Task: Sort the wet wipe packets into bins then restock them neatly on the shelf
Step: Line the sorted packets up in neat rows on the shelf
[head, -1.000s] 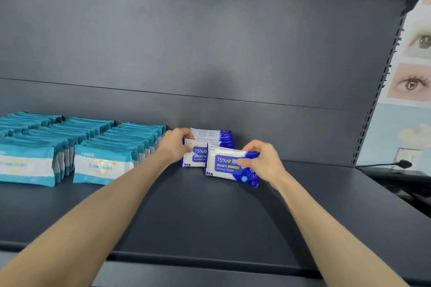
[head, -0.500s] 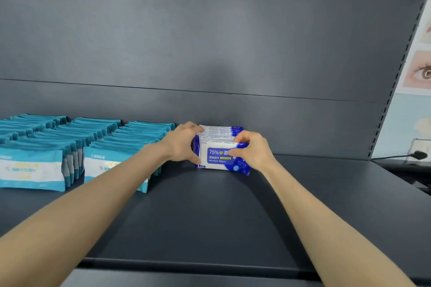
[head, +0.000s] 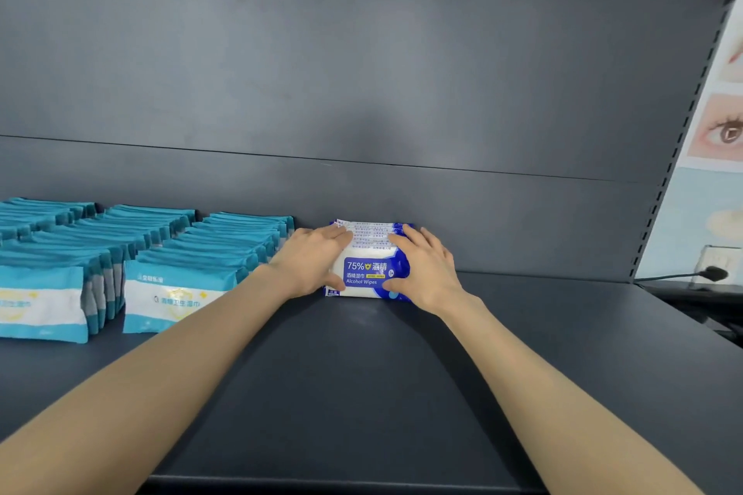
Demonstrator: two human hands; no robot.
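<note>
Okay, nearest is a dark grey matte metal shelf board (head: 362,394), with two bare forearms stretched over it toward the far side. Mid-shelf, the left hand (head: 309,265) and right hand (head: 426,273) flank a short row of blue-and-white plastic alcohol wipe packets (head: 368,273) standing on edge. The row's far end is at or near the back panel, cannot tell if touching. The front packet is a white pouch with a blue label, white "75%" and "Alcohol Wipes" print, a small yellow shield mark and blue side edges. Left fingers are straight and together, laid over the row's top left, thumb on the front face low left. Right fingers are straight and slightly spread over the top right, thumb flat along the front face low right. Just left of the left hand are three rows of teal-and-white wipe packets (head: 177,293), on edge, running near to far. Far behind is the dark grey back panel (head: 362,92) with a horizontal seam. Far right are a slotted upright post (head: 663,193), an eye poster (head: 719,133) and a black plug (head: 713,274).
</note>
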